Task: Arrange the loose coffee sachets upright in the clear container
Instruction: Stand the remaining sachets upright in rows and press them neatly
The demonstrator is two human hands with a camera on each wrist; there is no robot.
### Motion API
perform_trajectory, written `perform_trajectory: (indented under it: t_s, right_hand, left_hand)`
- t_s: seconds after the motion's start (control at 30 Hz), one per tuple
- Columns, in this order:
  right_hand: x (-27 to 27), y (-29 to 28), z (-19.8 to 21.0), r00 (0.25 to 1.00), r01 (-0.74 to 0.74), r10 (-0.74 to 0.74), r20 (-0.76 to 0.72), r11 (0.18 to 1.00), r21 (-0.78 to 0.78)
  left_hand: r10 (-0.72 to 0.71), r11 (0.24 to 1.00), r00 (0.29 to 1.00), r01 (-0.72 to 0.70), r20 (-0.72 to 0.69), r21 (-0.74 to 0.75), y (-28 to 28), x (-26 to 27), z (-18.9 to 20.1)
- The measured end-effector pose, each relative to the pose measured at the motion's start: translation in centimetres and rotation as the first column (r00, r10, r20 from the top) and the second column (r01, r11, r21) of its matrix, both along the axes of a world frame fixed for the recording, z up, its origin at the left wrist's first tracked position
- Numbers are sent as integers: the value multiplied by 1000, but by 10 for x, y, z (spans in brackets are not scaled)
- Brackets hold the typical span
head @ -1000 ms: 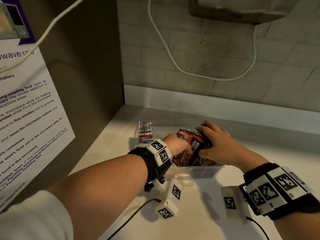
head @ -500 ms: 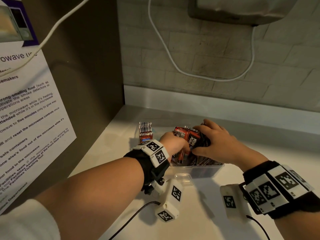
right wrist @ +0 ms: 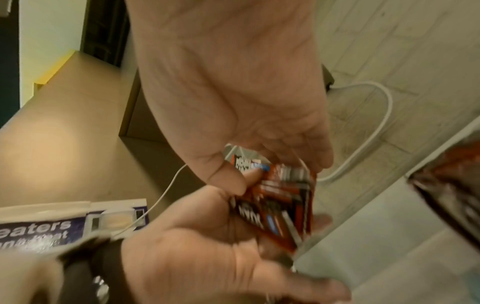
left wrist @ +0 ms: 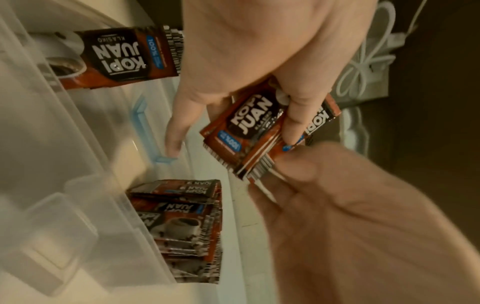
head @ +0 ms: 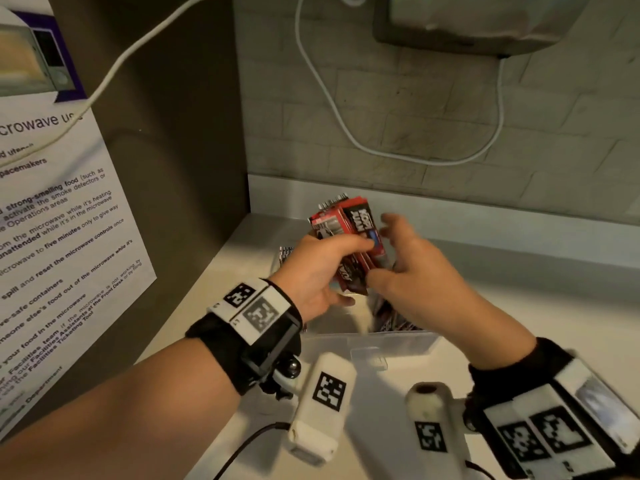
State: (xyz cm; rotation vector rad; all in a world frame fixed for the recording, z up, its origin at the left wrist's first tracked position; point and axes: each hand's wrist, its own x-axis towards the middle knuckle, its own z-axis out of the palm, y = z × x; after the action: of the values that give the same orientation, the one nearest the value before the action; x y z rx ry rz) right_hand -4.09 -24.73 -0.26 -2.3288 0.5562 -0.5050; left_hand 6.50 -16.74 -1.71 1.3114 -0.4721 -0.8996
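Bundle of coffee sachets [head: 349, 233]: gripped by left hand [head: 317, 271], raised above clear container [head: 374, 341]. Right hand [head: 415, 271]: fingers spread loosely, thumb touching bundle. Further sachets [left wrist: 187, 228] stood inside container.

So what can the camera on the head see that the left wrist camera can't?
Only the head view shows the white microwave notice on the brown side panel and the grey wall box.

Only the left wrist view shows the row of red-brown coffee sachets inside the clear plastic container and its blue clip.

Both show the left hand gripping a bunch of sachets, with the right hand at the bunch.
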Motion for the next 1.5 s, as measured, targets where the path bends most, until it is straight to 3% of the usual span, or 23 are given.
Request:
perform_trajectory:
  t_s: [0.17,0.33,0.5,0.6,0.7,0.77,0.9,1.07,1.23,1.37,1.5]
  right_hand:
    - [20,19,-12,997,-76,73,-40,994,-79]
    - [36,32,-22,991,-108,89,-102,974,-201]
    - [42,41,-27,999,-45,50,12,961,-273]
    - [41,41,-30,998,-45,53,13,927,-372]
    - [39,43,-33,997,-80,76,-29,860,-504]
    - [40,46,-33,994,-93,106,2,879,-468]
    - [45,47,-31,988,-79,109,108,965,-248]
    - [44,42,-30,987,11,38,156,953,-301]
    - [48,36,-33,967,70,16,253,943,-327]
    - [41,28,-33,971,-86,128,202,976,-202]
    - [39,20,-26,943,-51,44,331,999,14]
  left_hand:
    - [51,990,990,-67,-134,-125,8,6,4]
    - [112,979,964,-148,-240,-137,10,9,3]
    - [198,964,913,-248,-358,-97,12,11,-1]
    - [336,902,864,-410,-374,-138,11,10,-6]
    - [444,799,836,-532,-324,-280,12,11,-5]
    - [445,776,848,-526,-288,-348,14,14,-2]
    - [424,785,856,-511,-297,-351,14,18,-3]
    - [377,799,857,-493,-351,-346,13,13,-5]
    - [192,906,912,-307,-363,-291,10,0,-13]
    - [119,927,914,-242,-388,-286,18,18,-15]
    - [45,959,961,-118,-271,-259,31,31,-21]
